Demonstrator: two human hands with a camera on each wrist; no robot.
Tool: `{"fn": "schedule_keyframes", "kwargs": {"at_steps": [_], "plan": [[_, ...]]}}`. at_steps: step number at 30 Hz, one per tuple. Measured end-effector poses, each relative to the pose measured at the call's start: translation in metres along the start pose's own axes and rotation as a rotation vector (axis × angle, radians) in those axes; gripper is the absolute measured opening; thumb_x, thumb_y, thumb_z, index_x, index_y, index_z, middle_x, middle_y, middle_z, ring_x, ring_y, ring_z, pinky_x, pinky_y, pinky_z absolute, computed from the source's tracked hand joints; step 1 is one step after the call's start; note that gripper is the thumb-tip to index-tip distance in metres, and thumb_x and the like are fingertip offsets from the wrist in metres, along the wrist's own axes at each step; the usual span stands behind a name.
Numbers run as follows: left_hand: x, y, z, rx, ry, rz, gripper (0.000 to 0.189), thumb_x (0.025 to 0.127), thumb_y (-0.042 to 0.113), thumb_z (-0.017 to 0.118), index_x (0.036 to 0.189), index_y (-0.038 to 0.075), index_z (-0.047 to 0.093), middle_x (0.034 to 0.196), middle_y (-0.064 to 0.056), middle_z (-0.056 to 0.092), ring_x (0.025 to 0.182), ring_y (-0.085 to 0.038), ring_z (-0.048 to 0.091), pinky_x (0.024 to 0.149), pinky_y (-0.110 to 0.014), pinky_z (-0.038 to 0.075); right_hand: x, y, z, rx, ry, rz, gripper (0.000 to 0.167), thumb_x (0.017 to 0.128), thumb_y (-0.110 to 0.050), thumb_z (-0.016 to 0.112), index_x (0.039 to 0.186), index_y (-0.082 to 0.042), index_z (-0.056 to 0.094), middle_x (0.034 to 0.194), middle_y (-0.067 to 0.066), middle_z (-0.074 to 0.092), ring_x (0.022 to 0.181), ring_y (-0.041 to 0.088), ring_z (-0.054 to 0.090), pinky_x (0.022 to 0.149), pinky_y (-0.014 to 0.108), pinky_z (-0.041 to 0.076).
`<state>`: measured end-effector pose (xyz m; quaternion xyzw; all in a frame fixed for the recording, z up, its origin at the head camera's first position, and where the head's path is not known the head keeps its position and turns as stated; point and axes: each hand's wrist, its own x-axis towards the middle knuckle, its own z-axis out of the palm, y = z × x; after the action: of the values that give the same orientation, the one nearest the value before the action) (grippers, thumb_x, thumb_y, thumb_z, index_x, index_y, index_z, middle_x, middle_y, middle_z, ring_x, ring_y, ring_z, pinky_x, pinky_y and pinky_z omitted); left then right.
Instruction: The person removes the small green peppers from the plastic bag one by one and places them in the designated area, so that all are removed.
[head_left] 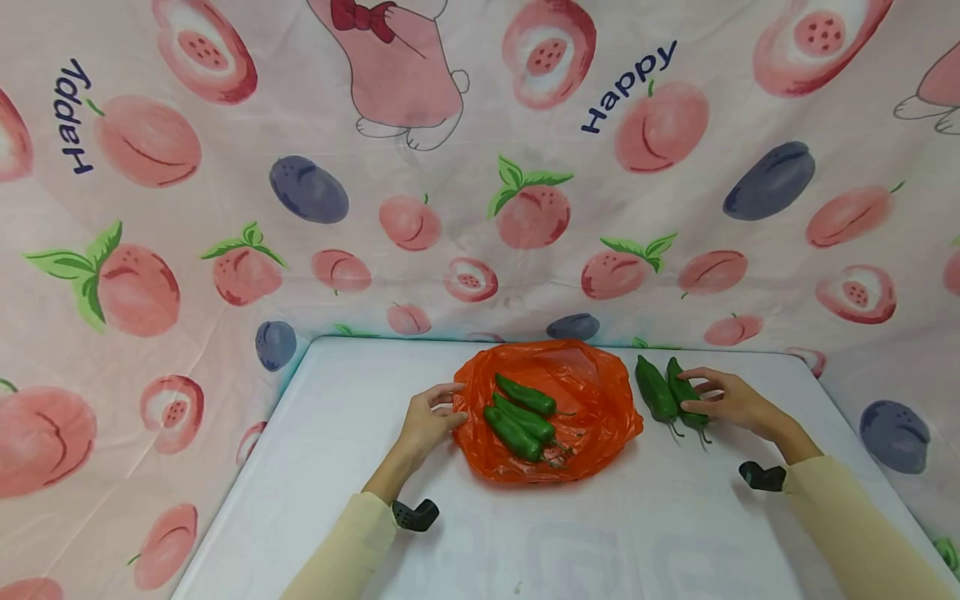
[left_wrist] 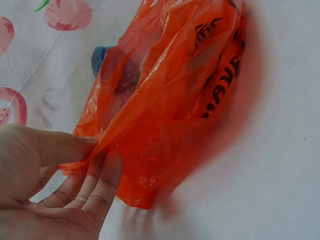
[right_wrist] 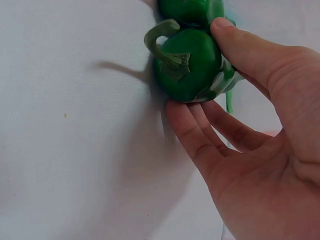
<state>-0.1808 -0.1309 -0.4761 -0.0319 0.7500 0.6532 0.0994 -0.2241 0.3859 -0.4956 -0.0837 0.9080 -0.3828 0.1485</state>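
An orange plastic bag lies spread on the white table, with three green peppers on it. My left hand pinches the bag's left edge between thumb and fingers, as the left wrist view shows up close. To the right of the bag, two more green peppers lie side by side. Around the outer pepper, my right hand has its thumb on one side and its fingers on the other. The inner pepper sits between that one and the bag.
A white table carries everything. Behind it and at both sides hangs a pink cloth printed with fruit. Dark wrist cameras sit on both wrists. A bit of green shows at the lower right edge.
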Motion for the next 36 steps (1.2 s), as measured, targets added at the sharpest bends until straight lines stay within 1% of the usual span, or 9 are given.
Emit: {"fn": "schedule_keyframes", "kwargs": {"at_steps": [5, 9, 13, 16, 20, 24, 33, 36], "plan": [[0.012, -0.018, -0.001, -0.007, 0.010, 0.003, 0.048, 0.092, -0.007, 0.070, 0.138, 0.002, 0.062, 0.124, -0.020, 0.060, 0.087, -0.018, 0.067, 0.077, -0.032, 0.060, -0.001, -0.002, -0.002, -0.016, -0.020, -0.013, 0.066, 0.097, -0.029, 0.074, 0.148, 0.000, 0.045, 0.140, 0.038, 0.049, 0.124, 0.055, 0.050, 0.090, 0.057, 0.056], [0.014, -0.023, -0.002, -0.020, 0.013, 0.013, 0.047, 0.092, -0.005, 0.072, 0.136, 0.006, 0.064, 0.123, -0.017, 0.061, 0.085, -0.017, 0.067, 0.073, -0.029, 0.059, -0.004, -0.008, -0.005, -0.022, -0.039, -0.026, 0.065, 0.097, -0.027, 0.073, 0.149, 0.001, 0.044, 0.140, 0.038, 0.050, 0.125, 0.056, 0.050, 0.090, 0.057, 0.056], [0.014, -0.023, -0.002, -0.013, 0.014, 0.015, 0.047, 0.091, -0.006, 0.071, 0.136, 0.004, 0.063, 0.123, -0.018, 0.060, 0.086, -0.017, 0.067, 0.076, -0.035, 0.060, -0.006, -0.011, -0.008, -0.024, -0.053, -0.039, 0.063, 0.098, -0.025, 0.072, 0.148, 0.000, 0.044, 0.137, 0.038, 0.052, 0.123, 0.055, 0.052, 0.086, 0.053, 0.059], [0.014, -0.023, -0.002, -0.014, 0.012, 0.016, 0.047, 0.091, -0.007, 0.071, 0.137, 0.004, 0.063, 0.123, -0.019, 0.060, 0.087, -0.018, 0.067, 0.077, -0.037, 0.060, -0.006, -0.011, -0.010, -0.016, -0.066, -0.043, 0.062, 0.098, -0.023, 0.072, 0.148, 0.000, 0.043, 0.136, 0.038, 0.053, 0.121, 0.052, 0.054, 0.083, 0.049, 0.060], [0.013, -0.023, -0.002, -0.023, 0.007, 0.022, 0.046, 0.091, -0.005, 0.072, 0.135, 0.006, 0.065, 0.122, -0.017, 0.061, 0.087, -0.018, 0.068, 0.074, -0.031, 0.060, -0.005, -0.011, -0.016, -0.011, -0.099, -0.028, 0.065, 0.098, -0.023, 0.072, 0.149, 0.001, 0.041, 0.134, 0.040, 0.052, 0.114, 0.048, 0.061, 0.079, 0.046, 0.061], [0.012, -0.022, -0.002, -0.021, 0.007, 0.017, 0.045, 0.091, -0.005, 0.072, 0.135, 0.007, 0.065, 0.122, -0.017, 0.061, 0.086, -0.018, 0.068, 0.072, -0.028, 0.059, -0.006, -0.014, -0.023, -0.041, -0.123, -0.014, 0.066, 0.098, -0.024, 0.072, 0.150, 0.001, 0.039, 0.134, 0.041, 0.050, 0.107, 0.047, 0.064, 0.079, 0.048, 0.061], [0.012, -0.022, -0.003, -0.026, 0.001, 0.023, 0.047, 0.092, -0.006, 0.072, 0.137, 0.004, 0.063, 0.122, -0.018, 0.061, 0.084, -0.016, 0.068, 0.073, -0.031, 0.060, -0.013, -0.031, -0.036, -0.155, -0.116, -0.036, 0.066, 0.097, -0.027, 0.073, 0.148, 0.001, 0.041, 0.134, 0.042, 0.050, 0.108, 0.052, 0.062, 0.079, 0.054, 0.060], [0.013, -0.022, -0.003, -0.027, -0.004, 0.019, 0.048, 0.092, -0.007, 0.071, 0.138, 0.002, 0.061, 0.123, -0.019, 0.061, 0.085, -0.016, 0.068, 0.075, -0.034, 0.060, -0.014, -0.035, -0.038, -0.196, -0.101, -0.044, 0.066, 0.096, -0.029, 0.074, 0.147, -0.002, 0.043, 0.133, 0.040, 0.052, 0.107, 0.050, 0.063, 0.080, 0.055, 0.059]]}}
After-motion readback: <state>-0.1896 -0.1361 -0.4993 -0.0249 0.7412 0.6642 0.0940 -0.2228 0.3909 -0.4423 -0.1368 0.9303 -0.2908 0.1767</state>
